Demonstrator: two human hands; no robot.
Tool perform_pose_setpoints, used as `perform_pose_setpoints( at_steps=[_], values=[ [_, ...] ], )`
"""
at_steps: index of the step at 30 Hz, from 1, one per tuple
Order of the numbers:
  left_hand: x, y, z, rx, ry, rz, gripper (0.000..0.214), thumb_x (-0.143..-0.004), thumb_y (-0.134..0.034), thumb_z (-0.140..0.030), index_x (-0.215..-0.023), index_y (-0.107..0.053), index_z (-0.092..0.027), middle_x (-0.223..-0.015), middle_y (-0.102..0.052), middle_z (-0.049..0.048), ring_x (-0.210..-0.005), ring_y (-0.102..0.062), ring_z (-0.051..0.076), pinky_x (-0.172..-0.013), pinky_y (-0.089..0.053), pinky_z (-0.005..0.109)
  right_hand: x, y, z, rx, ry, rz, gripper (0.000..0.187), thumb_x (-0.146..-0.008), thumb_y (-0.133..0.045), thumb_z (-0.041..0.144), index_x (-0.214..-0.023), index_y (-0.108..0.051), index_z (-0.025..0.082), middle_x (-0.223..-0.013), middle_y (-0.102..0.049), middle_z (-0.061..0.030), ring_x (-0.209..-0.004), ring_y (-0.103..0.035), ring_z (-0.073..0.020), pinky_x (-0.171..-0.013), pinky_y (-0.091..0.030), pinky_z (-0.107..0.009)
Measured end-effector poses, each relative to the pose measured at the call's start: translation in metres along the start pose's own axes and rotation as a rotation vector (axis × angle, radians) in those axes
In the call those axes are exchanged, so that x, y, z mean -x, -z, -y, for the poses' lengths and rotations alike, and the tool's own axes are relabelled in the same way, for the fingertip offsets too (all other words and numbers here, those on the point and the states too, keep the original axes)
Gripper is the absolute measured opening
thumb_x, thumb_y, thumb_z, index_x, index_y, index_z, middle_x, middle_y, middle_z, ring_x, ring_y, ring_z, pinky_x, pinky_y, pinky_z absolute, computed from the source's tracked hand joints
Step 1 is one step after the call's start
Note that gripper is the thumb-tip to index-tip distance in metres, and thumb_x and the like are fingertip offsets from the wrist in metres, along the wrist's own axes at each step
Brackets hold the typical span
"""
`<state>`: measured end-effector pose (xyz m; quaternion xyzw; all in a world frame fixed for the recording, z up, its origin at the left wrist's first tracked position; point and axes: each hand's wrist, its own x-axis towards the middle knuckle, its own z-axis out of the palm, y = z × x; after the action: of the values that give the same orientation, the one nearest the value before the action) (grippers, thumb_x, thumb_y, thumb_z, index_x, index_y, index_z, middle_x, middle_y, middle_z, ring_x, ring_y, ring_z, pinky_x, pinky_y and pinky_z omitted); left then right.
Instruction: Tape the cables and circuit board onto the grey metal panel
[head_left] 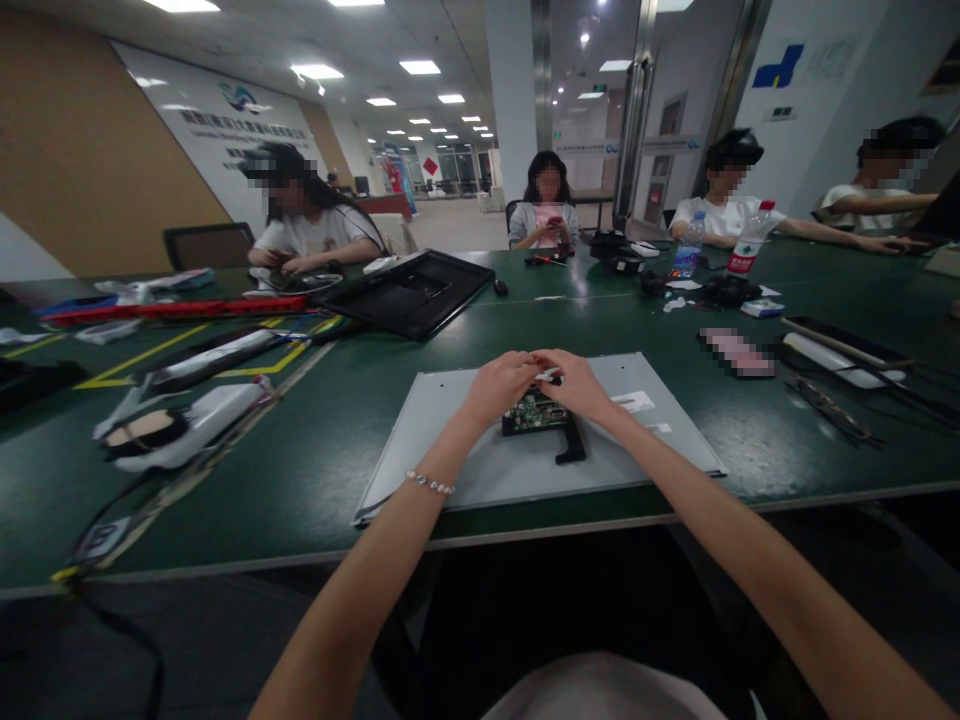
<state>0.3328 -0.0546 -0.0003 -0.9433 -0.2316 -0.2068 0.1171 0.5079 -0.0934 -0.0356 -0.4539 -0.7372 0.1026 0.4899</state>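
A grey metal panel (450, 440) lies flat on the green table in front of me. A small green circuit board (534, 413) sits on its middle, with a black L-shaped piece (571, 448) beside it. My left hand (499, 385) and my right hand (577, 382) meet just above the board, fingers closed in a pinch. Between the fingertips shows a small pale part (547, 375), too small to name. A bead bracelet (430, 484) circles my left wrist.
A black monitor frame (412, 292) lies further back on the left, and white plastic housings (180, 425) lie at the left. Bottles (750, 240), tools and strips lie at the right. Several other people sit round the green table (315, 440).
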Motion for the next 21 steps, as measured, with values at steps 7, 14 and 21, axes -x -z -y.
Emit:
perform_pose_setpoints(
  at_steps=[7,14,21],
  values=[
    [0.0,0.003,-0.006,0.043,0.012,0.018,0.028,-0.095,-0.044,-0.02,-0.118,-0.06,-0.019,-0.105,-0.066,0.008,-0.1,-0.06,0.018,-0.088,-0.048,0.029,0.001,0.003,0.002,0.029,-0.033,-0.025,0.03,-0.076,-0.056,0.008,-0.101,-0.069,0.018,-0.089,-0.073,-0.0032,-0.081,-0.067,-0.0173,-0.079,-0.051,-0.028],
    [0.002,0.015,-0.005,0.087,0.147,-0.114,0.037,-0.094,-0.047,-0.024,-0.131,-0.051,-0.02,-0.123,-0.059,0.0088,-0.102,-0.062,0.017,-0.087,-0.048,0.027,0.0,0.011,0.012,-0.011,-0.022,-0.148,0.031,-0.084,-0.054,0.016,-0.112,-0.068,0.017,-0.093,-0.073,-0.0046,-0.078,-0.067,-0.0167,-0.077,-0.052,-0.029],
    [-0.008,0.044,0.02,0.223,0.465,-0.378,0.024,-0.091,-0.049,-0.023,-0.11,-0.06,-0.016,-0.098,-0.069,0.0047,-0.071,-0.062,0.012,-0.077,-0.05,0.026,0.001,0.013,0.036,0.042,0.129,-0.072,0.021,-0.092,-0.053,0.021,-0.099,-0.072,0.02,-0.102,-0.073,-0.0051,-0.097,-0.066,-0.0183,-0.091,-0.049,-0.031]
  ],
)
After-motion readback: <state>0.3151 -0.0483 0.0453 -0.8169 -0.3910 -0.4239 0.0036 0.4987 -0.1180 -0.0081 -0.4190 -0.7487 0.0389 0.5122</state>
